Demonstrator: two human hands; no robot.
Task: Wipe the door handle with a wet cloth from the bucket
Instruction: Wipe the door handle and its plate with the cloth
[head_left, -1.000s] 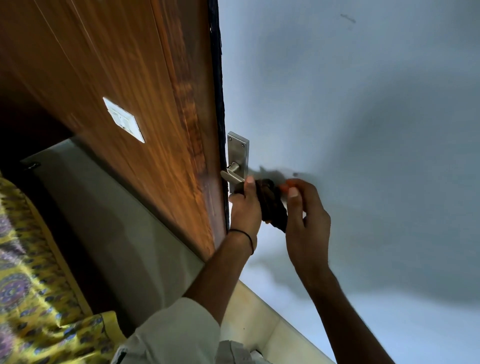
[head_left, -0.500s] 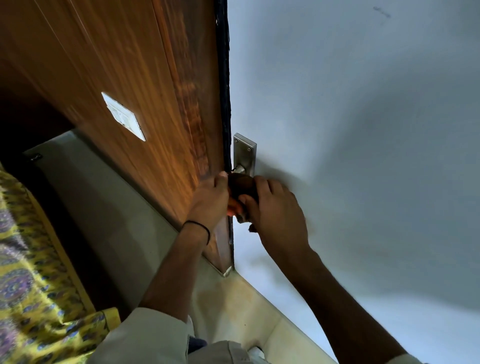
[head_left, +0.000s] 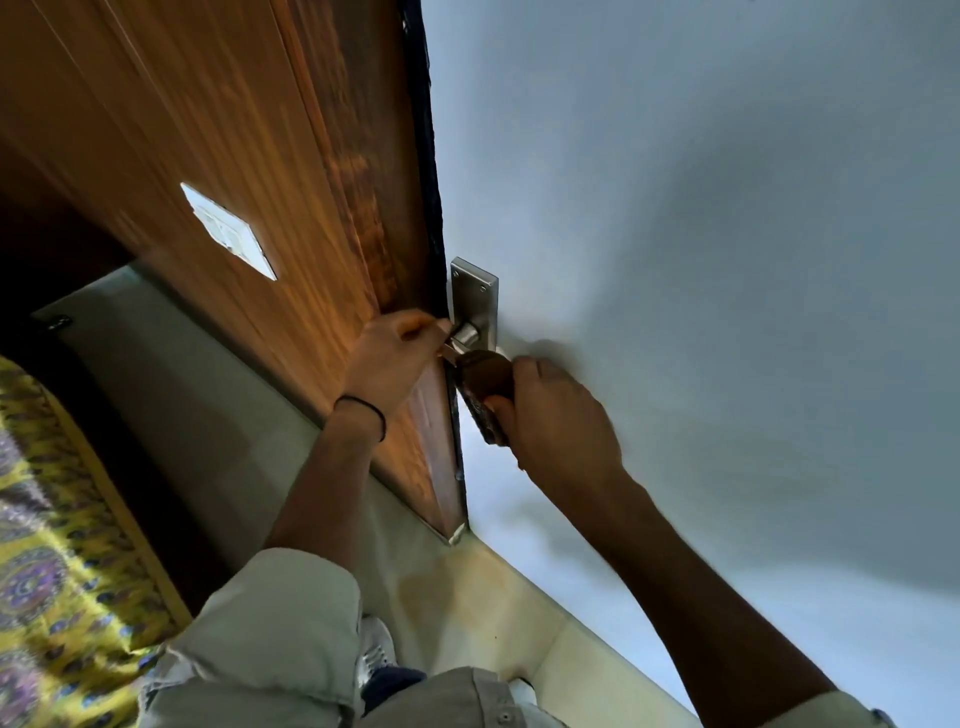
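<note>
A silver lever door handle (head_left: 464, 332) with a tall metal backplate (head_left: 475, 293) sits on the pale blue door face, at the edge of the wooden door (head_left: 260, 156). My left hand (head_left: 389, 358) is closed around the lever's end at the door's edge. My right hand (head_left: 556, 415) grips a dark brown cloth (head_left: 485, 382) and presses it against the lever just below the spindle. The cloth hides most of the lever. No bucket is in view.
A white switch plate (head_left: 228, 231) is set in the wood panel at the left. A yellow patterned bedcover (head_left: 47, 571) lies at the lower left. Below are the pale floor (head_left: 457, 597) and my white shoe (head_left: 374, 654).
My left hand has shifted from beside the cloth onto the lever's end. My right hand with the cloth has slid down and to the right, baring the spindle. The view has moved closer.
</note>
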